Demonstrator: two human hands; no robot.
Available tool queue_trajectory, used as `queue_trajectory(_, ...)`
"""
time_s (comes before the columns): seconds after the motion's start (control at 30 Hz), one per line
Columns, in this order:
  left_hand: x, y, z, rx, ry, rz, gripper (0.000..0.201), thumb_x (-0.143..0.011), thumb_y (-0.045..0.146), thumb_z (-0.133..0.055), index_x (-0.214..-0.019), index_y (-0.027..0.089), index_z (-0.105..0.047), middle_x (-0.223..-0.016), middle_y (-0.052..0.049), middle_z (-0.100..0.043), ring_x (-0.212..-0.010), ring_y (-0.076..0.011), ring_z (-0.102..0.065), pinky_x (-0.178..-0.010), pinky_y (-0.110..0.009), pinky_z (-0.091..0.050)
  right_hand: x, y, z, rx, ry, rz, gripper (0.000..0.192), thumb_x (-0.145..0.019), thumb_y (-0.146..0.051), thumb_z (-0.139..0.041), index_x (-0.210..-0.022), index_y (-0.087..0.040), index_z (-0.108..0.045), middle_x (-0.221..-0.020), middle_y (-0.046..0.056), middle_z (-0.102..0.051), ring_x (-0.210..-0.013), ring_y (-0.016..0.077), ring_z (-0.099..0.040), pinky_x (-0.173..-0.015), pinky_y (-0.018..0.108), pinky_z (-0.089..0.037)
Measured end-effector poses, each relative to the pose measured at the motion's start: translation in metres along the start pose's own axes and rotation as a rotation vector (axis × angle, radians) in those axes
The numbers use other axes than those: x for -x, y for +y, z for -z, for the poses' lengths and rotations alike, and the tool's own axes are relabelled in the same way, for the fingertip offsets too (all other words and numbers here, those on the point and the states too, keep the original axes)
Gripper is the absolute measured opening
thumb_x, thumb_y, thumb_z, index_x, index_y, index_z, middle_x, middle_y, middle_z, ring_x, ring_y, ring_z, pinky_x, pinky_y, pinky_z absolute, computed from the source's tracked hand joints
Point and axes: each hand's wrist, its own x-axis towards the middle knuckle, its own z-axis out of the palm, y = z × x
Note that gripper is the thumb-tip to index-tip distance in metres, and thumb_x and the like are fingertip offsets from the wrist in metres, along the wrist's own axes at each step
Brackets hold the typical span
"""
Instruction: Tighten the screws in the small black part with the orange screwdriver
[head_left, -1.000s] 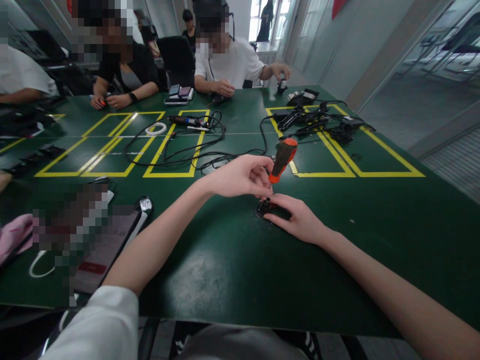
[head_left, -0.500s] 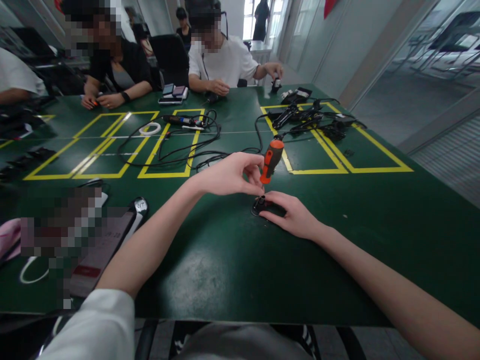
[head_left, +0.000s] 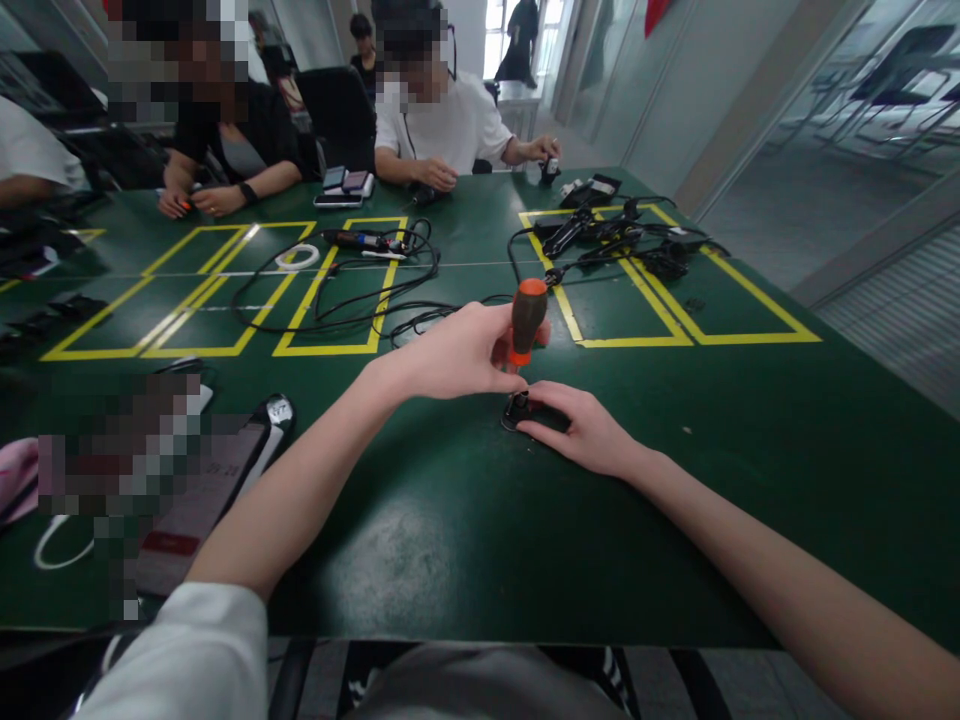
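An orange and dark grey screwdriver (head_left: 529,318) stands nearly upright over the table, its handle on top. My left hand (head_left: 474,345) is closed around it, with fingertips showing behind the handle and the thumb low near the shaft. Under it sits a small round black part (head_left: 514,412) with a raised post, resting on the green table top. My right hand (head_left: 574,425) pinches this part from the right between thumb and fingers. The screwdriver's tip is hidden by my left thumb and fingers, so its contact with the part cannot be made out.
Black cables and a pen-shaped electric tool (head_left: 364,241) lie ahead, beside a white ring (head_left: 297,257). A heap of black parts (head_left: 600,235) is at the far right. Phones (head_left: 187,500) lie by my left arm. Co-workers (head_left: 442,130) sit across the table.
The screwdriver has swung from a rightward lean to nearly upright, its handle shifting left. Left-hand fingers now show on the handle's far side. My right hand and the black part stay in place.
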Motion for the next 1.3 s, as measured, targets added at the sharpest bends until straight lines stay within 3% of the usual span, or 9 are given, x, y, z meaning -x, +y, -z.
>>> queue_trajectory(0.2,-0.001,-0.001,-0.001,0.025,-0.024,-0.033,0.03,-0.074,0.017,-0.075,-0.103,0.015,-0.066,-0.091,-0.002,-0.068,-0.073,-0.0127,-0.061,-0.066,-0.025,-0.049,0.0,0.0,0.0,0.007,0.009,0.007,0.015,-0.098,-0.03,-0.065,-0.108,-0.02,-0.068,-0.101,0.01,-0.076,-0.09,0.0246,-0.073,-0.081,0.038,-0.061)
queue_trajectory(0.37,0.001,0.003,0.002,0.199,-0.03,-0.06,0.044,-0.077,0.024,-0.077,-0.117,0.016,-0.061,-0.097,-0.004,-0.073,-0.08,-0.0147,-0.067,-0.071,-0.027,-0.053,0.0,0.001,-0.001,-0.007,0.026,0.029,0.014,-0.098,-0.031,-0.064,-0.106,-0.02,-0.068,-0.098,0.009,-0.076,-0.088,0.024,-0.073,-0.08,0.037,-0.061)
queue_trajectory(0.53,0.003,0.008,0.006,0.23,-0.042,-0.066,0.043,-0.083,0.026,-0.066,-0.124,0.018,-0.057,-0.099,-0.005,-0.072,-0.082,-0.0154,-0.066,-0.069,-0.027,-0.052,0.0,0.0,-0.001,-0.012,0.041,0.012,0.015,-0.098,-0.032,-0.065,-0.108,-0.021,-0.069,-0.1,0.009,-0.077,-0.09,0.0254,-0.074,-0.08,0.039,-0.062)
queue_trajectory(0.7,0.003,0.011,0.005,0.096,0.02,-0.062,0.04,-0.083,0.022,-0.051,-0.122,0.016,-0.061,-0.094,-0.003,-0.07,-0.076,-0.0149,-0.061,-0.069,-0.028,-0.048,0.0,0.0,0.0,0.001,0.025,0.013,0.017,-0.098,-0.032,-0.065,-0.109,-0.02,-0.068,-0.102,0.011,-0.077,-0.091,0.0261,-0.074,-0.08,0.039,-0.062)
queue_trajectory(0.9,0.002,0.012,-0.004,-0.095,0.168,-0.162,0.028,-0.09,0.026,-0.054,-0.11,0.013,-0.068,-0.091,-0.004,-0.071,-0.072,-0.0131,-0.059,-0.067,-0.027,-0.047,0.001,0.001,0.0,0.007,0.032,0.029,0.017,-0.098,-0.032,-0.065,-0.109,-0.02,-0.068,-0.103,0.011,-0.077,-0.092,0.0269,-0.075,-0.079,0.04,-0.063)
queue_trajectory(1.0,0.003,0.012,-0.005,-0.157,0.239,-0.225,0.037,-0.092,0.029,-0.059,-0.127,0.018,-0.064,-0.105,-0.005,-0.073,-0.076,-0.0133,-0.062,-0.069,-0.026,-0.049,0.001,0.002,-0.002,0.01,0.045,0.03,0.017,-0.098,-0.032,-0.066,-0.109,-0.02,-0.068,-0.103,0.011,-0.078,-0.092,0.0277,-0.076,-0.079,0.041,-0.063)
queue_trajectory(1.13,0.004,0.012,-0.003,-0.241,0.277,-0.251,0.06,-0.094,0.035,-0.062,-0.152,0.027,-0.045,-0.13,-0.007,-0.069,-0.078,-0.0136,-0.066,-0.069,-0.027,-0.051,0.002,0.003,-0.003,0.015,0.061,0.03,0.018,-0.098,-0.033,-0.066,-0.109,-0.02,-0.069,-0.105,0.011,-0.078,-0.094,0.0285,-0.076,-0.082,0.042,-0.064)
queue_trajectory(1.2,0.004,0.011,-0.004,-0.307,0.29,-0.266,0.062,-0.096,0.039,-0.062,-0.153,0.026,-0.043,-0.134,-0.008,-0.068,-0.078,-0.0139,-0.068,-0.07,-0.027,-0.051,0.002,0.003,-0.003,0.014,0.062,0.025,0.018,-0.097,-0.034,-0.066,-0.11,-0.021,-0.069,-0.105,0.011,-0.078,-0.094,0.0284,-0.076,-0.082,0.043,-0.064)
queue_trajectory(1.3,0.004,0.009,-0.004,-0.412,0.313,-0.304,0.05,-0.099,0.043,-0.056,-0.146,0.024,-0.052,-0.129,-0.008,-0.071,-0.083,-0.0153,-0.07,-0.072,-0.027,-0.052,0.002,0.002,-0.003,0.015,0.062,0.023,0.018,-0.097,-0.034,-0.066,-0.11,-0.021,-0.069,-0.103,0.01,-0.078,-0.092,0.0278,-0.076,-0.081,0.042,-0.064)
